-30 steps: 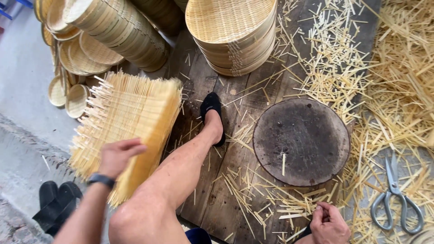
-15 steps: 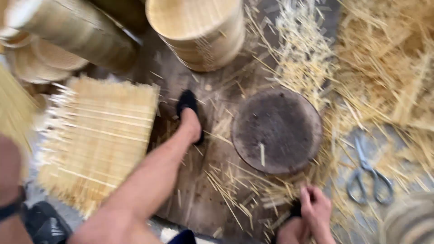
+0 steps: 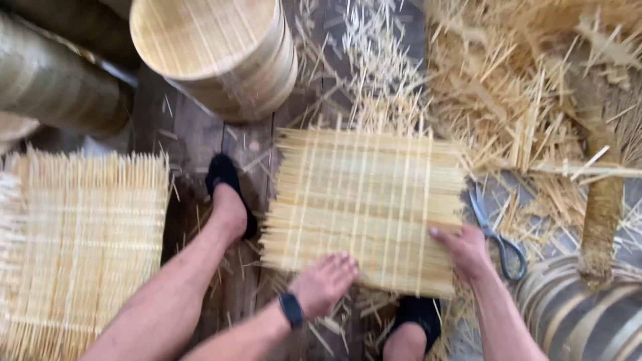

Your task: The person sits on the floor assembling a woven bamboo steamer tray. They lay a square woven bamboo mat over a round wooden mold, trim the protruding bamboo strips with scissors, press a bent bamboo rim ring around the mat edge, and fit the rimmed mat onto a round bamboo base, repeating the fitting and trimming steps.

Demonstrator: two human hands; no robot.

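Bamboo mat (image 3: pixel 364 207) pinned flat: left hand (image 3: pixel 324 284) spread open, right hand (image 3: pixel 465 251) pressing its near edge, scissors (image 3: pixel 495 234) just beyond.

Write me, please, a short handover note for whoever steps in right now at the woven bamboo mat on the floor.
Left hand: open, palm down on the near edge of the woven bamboo mat, wristband on.
Right hand: open, pressing the mat's near right corner.
The mat lies flat on the dark plank floor, between the person's feet. A stack of similar mats sits to the left, a stack of round bamboo trays beyond, scissors just right of the mat, loose bamboo trimmings around.
Done: the mat is laid down and held by both hands.
Left: its strip ends stick out untrimmed; scissors untouched.
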